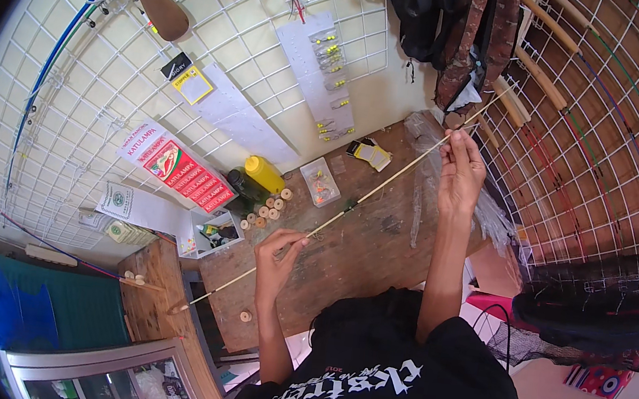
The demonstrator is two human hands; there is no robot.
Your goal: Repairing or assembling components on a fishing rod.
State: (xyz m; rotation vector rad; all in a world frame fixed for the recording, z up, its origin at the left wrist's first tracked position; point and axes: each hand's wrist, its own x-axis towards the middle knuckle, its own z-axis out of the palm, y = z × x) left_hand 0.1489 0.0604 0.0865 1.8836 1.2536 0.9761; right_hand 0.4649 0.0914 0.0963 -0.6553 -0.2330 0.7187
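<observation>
The thin pale rod, partly covered where the left hand and right hand pinch it, bears indistinct dark wrapping.

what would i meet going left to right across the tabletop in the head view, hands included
White box → loose light-coloured ring → left hand → clear plastic box → yellow-and-black packet → right hand

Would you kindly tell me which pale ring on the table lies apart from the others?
The pale ring below the left hand, beside that forearm; it lies alone, while the other rings cluster near the yellow bottle.
</observation>
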